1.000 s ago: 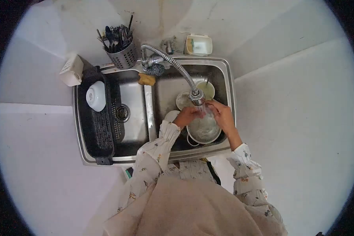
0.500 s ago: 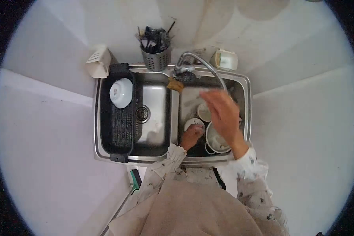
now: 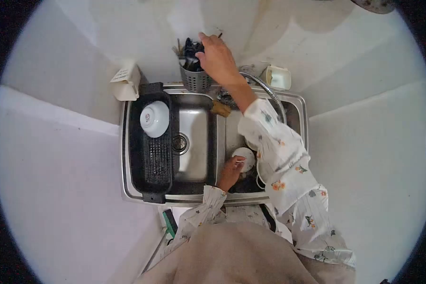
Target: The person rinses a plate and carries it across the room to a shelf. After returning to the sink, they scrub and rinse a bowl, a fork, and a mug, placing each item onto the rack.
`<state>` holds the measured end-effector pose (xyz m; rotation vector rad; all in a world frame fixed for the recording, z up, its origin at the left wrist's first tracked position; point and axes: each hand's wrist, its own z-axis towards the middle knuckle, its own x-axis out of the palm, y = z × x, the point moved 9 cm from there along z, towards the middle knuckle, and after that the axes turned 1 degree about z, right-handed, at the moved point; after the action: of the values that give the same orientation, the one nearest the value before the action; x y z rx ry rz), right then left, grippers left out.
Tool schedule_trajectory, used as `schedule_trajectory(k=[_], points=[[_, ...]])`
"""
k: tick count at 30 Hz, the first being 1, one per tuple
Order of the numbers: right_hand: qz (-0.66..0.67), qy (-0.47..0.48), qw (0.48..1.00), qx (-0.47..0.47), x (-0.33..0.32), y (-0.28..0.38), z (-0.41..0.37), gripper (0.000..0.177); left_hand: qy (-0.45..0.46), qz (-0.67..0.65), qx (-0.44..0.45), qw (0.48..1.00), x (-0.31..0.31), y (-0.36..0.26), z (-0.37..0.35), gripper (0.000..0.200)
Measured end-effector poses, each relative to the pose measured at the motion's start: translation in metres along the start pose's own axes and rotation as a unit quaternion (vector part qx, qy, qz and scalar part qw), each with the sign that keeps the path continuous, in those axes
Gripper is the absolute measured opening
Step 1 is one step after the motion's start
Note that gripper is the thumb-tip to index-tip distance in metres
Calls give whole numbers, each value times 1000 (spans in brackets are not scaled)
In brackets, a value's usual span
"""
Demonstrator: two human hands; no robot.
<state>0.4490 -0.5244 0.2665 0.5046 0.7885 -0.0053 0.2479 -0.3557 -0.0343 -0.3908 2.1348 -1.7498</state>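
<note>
My right hand (image 3: 217,58) is over the perforated metal cutlery holder (image 3: 196,80) behind the sink. Its thumb and index finger are apart beside the dark utensils (image 3: 190,51), and nothing shows in its grip. My left hand (image 3: 230,173) is low in the right basin, its fingers closed on the near edge of a small white round dish (image 3: 244,158) with dark specks. A white pot (image 3: 261,177) beside the dish is mostly covered by my right sleeve (image 3: 281,154).
The left basin holds a black drying rack (image 3: 157,158) with an upturned white bowl (image 3: 155,119). A brown sponge (image 3: 221,109) lies on the divider. The flexible faucet hose (image 3: 272,92) arches behind my right arm. Cream containers (image 3: 126,84) (image 3: 278,78) stand at both back corners.
My right hand has moved from above the right basin up and left to the cutlery holder. My left hand stays at the white dish. The whole view has shifted slightly.
</note>
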Motion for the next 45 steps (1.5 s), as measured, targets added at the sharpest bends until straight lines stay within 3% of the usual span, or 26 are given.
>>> schedule_trajectory(k=[1,4,5,6,7,10,12,14,16,21,24,27,29,30,32,33,35,36,39,41,43,45], points=[[-1,-32,999,-9,-18,7,-5,35,-8,0,14,1000,-4,-7,1,18],[58,0,998,-28,-90,16,-36,26,1,-22,-30,999,-2,5,5,16],[71,-7,997,9,-117,3,-51,22,-14,-44,-60,997,-4,13,7,16],[83,-16,995,46,-143,-13,-66,19,-11,25,-92,995,-12,-7,4,17],[91,-72,988,98,-169,-39,-84,17,-2,24,-93,995,-10,-3,6,17],[76,-169,943,278,-217,-138,-165,18,-42,52,-13,998,-1,30,18,18],[-133,-19,941,312,-202,-212,-226,25,-29,39,-36,998,7,32,22,17],[-175,180,895,368,-159,-267,-306,19,-18,50,-66,996,18,38,27,16],[-204,252,900,291,-123,-282,-358,18,-8,37,-70,997,31,55,34,16],[-269,306,855,322,-63,-315,-406,14,4,3,-40,999,59,45,45,17],[-271,347,846,301,-64,-307,-391,15,15,44,-70,996,69,-1,40,18],[-275,337,852,290,-70,-307,-383,16,-7,44,-113,993,76,9,41,19],[-282,309,867,271,-89,-302,-379,16,50,-197,-175,963,104,31,37,26],[-232,350,853,311,-96,-301,-388,17,47,-199,-177,963,113,30,37,26],[-67,417,815,397,-100,-290,-413,19,135,-228,-315,911,154,9,29,34],[45,438,783,440,-97,-276,-431,19,132,-227,-314,912,164,2,30,34],[36,394,858,328,-104,-229,-414,20,114,-362,-383,842,186,-3,27,39],[36,394,858,327,-113,-208,-400,20,113,-363,-383,842,188,2,26,39],[84,452,812,360,-122,-185,-382,21,34,-421,-358,833,182,24,25,35],[142,367,815,426,-121,-227,-372,24,-29,-417,-341,842,164,37,22,29],[19,218,898,382,-139,-255,-298,24,-40,-413,-327,849,152,61,16,26],[41,72,946,313,-139,-274,-232,22,-47,-407,-313,857,138,62,14,24]])
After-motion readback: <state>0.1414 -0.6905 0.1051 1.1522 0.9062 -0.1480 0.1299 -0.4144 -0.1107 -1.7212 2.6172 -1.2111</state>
